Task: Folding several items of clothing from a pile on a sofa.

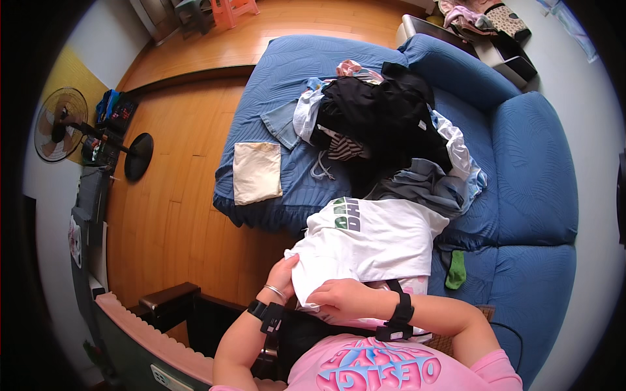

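A white T-shirt with a green and grey print lies spread over my lap, its far part reaching the edge of the blue-covered sofa. My left hand grips the shirt's left side, with the thumb on top of the cloth. Nearer to me, my right hand pinches a lower edge of the same shirt between thumb and fingers. Beyond the shirt rises a heap of black clothes, with grey trousers at its near side. A folded cream garment rests flat on the sofa's left part.
A green sock lies on the sofa to my right. On the wooden floor at left stands a pedestal fan. A dark wooden armrest and a pink-edged cover are close by on my left.
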Action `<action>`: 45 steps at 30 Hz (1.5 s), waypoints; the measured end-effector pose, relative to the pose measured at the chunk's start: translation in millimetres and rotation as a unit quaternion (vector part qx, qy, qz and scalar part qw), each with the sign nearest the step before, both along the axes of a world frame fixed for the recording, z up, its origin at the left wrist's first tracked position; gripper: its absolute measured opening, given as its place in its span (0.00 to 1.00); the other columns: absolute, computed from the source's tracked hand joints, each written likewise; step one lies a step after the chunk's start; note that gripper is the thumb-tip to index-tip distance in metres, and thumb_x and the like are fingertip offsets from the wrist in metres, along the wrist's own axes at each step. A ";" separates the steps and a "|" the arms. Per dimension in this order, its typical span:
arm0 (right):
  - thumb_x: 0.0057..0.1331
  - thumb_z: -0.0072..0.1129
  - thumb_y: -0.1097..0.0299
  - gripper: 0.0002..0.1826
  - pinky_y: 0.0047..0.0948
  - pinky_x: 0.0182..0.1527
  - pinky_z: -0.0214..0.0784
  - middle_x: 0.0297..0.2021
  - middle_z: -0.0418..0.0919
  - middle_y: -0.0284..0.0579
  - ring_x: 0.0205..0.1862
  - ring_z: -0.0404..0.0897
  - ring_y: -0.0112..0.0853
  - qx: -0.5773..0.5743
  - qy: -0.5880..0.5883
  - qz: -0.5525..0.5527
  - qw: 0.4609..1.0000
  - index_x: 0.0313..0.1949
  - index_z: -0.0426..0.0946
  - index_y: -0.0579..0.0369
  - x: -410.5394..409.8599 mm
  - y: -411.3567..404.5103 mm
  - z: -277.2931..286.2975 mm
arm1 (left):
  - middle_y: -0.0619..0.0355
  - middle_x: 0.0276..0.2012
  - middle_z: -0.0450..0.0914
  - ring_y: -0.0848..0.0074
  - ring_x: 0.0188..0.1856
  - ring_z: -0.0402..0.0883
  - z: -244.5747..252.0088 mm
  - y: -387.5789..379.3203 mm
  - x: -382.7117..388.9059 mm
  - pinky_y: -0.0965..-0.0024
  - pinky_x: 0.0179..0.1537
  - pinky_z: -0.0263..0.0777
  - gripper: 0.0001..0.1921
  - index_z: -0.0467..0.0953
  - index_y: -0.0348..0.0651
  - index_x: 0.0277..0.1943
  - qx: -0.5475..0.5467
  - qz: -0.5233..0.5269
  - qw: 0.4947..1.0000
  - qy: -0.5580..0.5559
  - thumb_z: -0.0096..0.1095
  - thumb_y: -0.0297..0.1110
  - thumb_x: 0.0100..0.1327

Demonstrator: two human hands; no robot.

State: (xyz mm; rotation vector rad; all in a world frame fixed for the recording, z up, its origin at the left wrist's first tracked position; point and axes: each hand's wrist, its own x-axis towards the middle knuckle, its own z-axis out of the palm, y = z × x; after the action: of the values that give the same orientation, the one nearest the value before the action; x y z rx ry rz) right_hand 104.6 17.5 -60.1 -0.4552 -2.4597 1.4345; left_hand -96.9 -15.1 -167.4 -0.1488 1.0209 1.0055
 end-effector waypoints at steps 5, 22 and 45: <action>0.59 0.58 0.71 0.15 0.39 0.42 0.73 0.35 0.81 0.48 0.40 0.80 0.45 -0.035 0.011 -0.023 0.999 0.47 0.79 0.50 3.5 4.0 -2.5 | 0.46 0.51 0.80 0.63 0.50 0.81 5.9 11.4 -8.9 0.62 0.54 0.75 0.17 0.71 0.28 0.55 0.069 0.069 0.980 0.172 0.48 0.33 0.74; 0.62 0.58 0.71 0.15 0.30 0.43 0.74 0.36 0.84 0.49 0.37 0.83 0.36 -0.240 -0.105 0.009 0.965 0.49 0.81 0.55 -11.2 8.8 -14.3 | 0.48 0.56 0.77 0.60 0.56 0.78 40.8 -47.8 4.0 0.58 0.60 0.70 0.24 0.66 0.32 0.63 -0.049 -0.066 0.987 -0.139 0.47 0.41 0.74; 0.52 0.62 0.72 0.23 0.41 0.44 0.72 0.40 0.79 0.50 0.41 0.79 0.46 0.072 -0.059 -0.224 0.970 0.50 0.75 0.54 37.8 22.6 -26.6 | 0.53 0.51 0.80 0.71 0.45 0.84 64.3 -22.9 0.2 0.72 0.40 0.81 0.17 0.67 0.39 0.61 -0.039 0.048 0.990 -0.130 0.51 0.33 0.72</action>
State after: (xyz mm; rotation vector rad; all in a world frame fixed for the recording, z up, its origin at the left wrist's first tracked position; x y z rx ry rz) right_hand 142.4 40.1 -86.6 -1.0109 -2.3197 1.0641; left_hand -96.7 -37.9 -103.1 -0.3869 0.8210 1.0049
